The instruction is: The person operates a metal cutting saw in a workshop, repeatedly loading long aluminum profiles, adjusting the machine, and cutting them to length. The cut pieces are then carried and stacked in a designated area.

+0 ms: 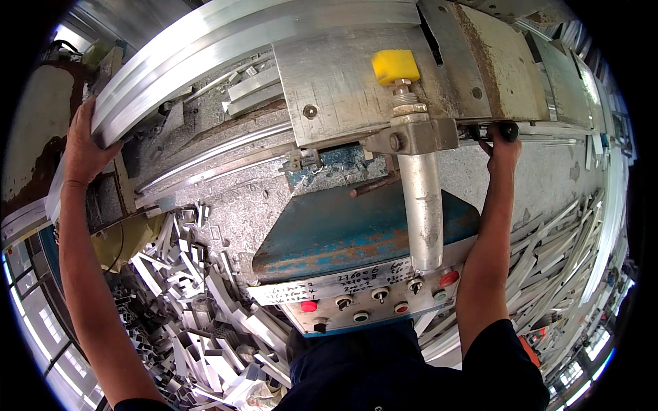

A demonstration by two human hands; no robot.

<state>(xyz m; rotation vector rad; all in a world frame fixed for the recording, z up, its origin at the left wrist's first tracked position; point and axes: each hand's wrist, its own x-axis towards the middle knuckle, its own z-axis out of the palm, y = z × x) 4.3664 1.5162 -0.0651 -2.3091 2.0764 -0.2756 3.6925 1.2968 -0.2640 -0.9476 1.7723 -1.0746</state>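
Observation:
Long silver aluminium profiles (205, 51) lie side by side across the top of the machine, running from the left to the upper middle. My left hand (86, 154) grips their left end, fingers along the outer side and thumb toward me. At the right, my right hand (504, 145) is closed around a black knob (508, 131) below the front edge of the metal table (349, 89); part of its fingers is hidden under that edge. Between my hands stands a clamp cylinder (421, 205) with a yellow pad (396, 66) at its far end, apart from both hands.
A control panel (370, 301) with red and green buttons and black switches sits close to my body. Metal offcuts (205, 342) pile up on the floor at the left, and long scrap strips (555, 253) lie at the right. Shavings cover the machine bed (233, 198).

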